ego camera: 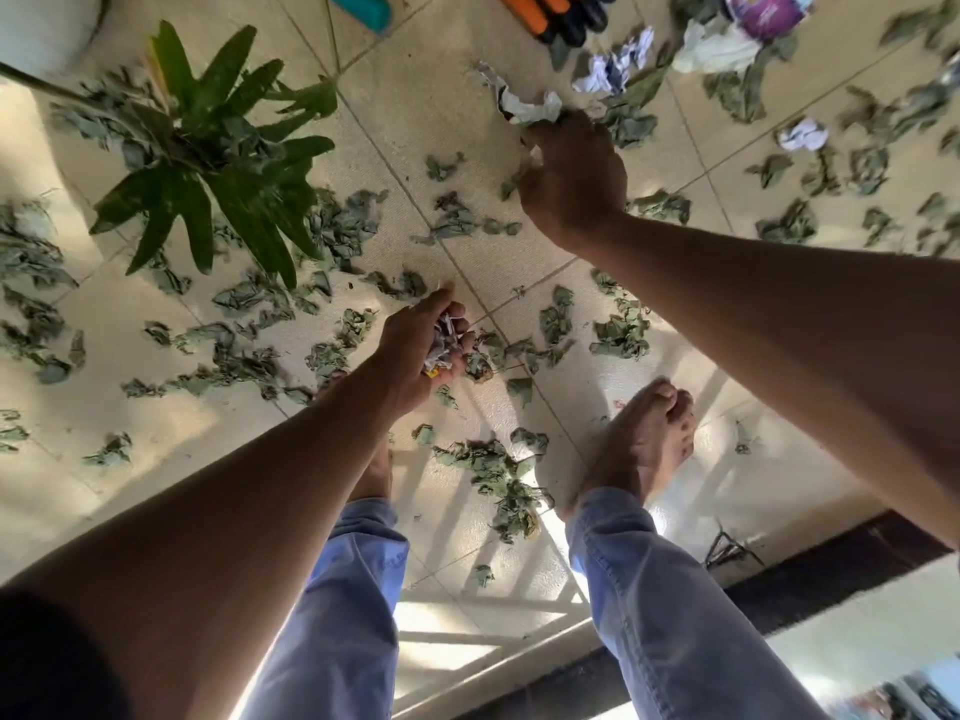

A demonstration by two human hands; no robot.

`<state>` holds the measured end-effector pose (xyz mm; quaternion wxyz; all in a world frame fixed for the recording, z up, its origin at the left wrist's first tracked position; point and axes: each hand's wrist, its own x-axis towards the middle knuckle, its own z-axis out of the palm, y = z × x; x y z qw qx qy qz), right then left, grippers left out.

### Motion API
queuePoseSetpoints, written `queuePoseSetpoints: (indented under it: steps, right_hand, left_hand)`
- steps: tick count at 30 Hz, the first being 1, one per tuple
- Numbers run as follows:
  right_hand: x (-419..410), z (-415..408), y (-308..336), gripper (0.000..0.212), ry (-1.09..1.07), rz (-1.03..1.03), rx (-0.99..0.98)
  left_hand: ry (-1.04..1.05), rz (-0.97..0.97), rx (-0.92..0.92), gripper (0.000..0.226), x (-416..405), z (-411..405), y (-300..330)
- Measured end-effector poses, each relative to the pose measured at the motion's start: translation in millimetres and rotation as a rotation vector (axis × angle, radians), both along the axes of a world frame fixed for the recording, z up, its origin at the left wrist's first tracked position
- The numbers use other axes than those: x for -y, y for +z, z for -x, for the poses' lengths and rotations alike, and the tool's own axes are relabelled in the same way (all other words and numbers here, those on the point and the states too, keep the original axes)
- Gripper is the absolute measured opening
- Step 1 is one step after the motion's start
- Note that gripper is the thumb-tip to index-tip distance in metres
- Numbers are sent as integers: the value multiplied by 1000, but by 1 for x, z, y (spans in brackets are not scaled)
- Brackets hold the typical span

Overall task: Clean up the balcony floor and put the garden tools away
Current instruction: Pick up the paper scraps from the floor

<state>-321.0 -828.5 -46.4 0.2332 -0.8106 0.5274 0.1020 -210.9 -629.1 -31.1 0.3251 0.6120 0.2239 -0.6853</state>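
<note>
Dry green leaves [337,226] and crumpled paper scraps lie scattered over the tiled balcony floor [431,111]. My left hand [421,350] is cupped around a bundle of crumpled paper scraps [444,345], held above the floor. My right hand [571,174] reaches far forward and its fingers pinch a white crumpled paper [530,106] on the floor. Garden tools with orange and black handles [556,13] lie at the top edge, next to a teal tool handle [363,7].
A potted green plant [218,148] stands at the left. More crumpled papers [618,65] and a purple wrapper [763,13] lie top right. My bare feet [649,439] stand among leaves. A dark threshold [779,579] runs along the lower right.
</note>
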Motion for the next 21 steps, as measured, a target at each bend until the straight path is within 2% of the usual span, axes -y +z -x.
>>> queuePoseSetpoints:
  steps: [4,9,14,18,21]
  right_hand:
    - [-5,6,16,25,-111,106,179]
    - [-41,29,50,14,-109,123,417]
    - [-76,60,62,16,-90,-91,431]
    - [-90,72,63,30,-192,-292,491]
    - [-92,72,69,26,-289,-520,583]
  left_hand:
    - [0,1,-3,30,10,-1,5]
    - [-17,74,-19,29,29,-2,13]
    - [-21,103,-4,28,39,-13,9]
    - [-67,67,68,26,40,-15,10]
    - [-112,49,129,26,38,-11,11]
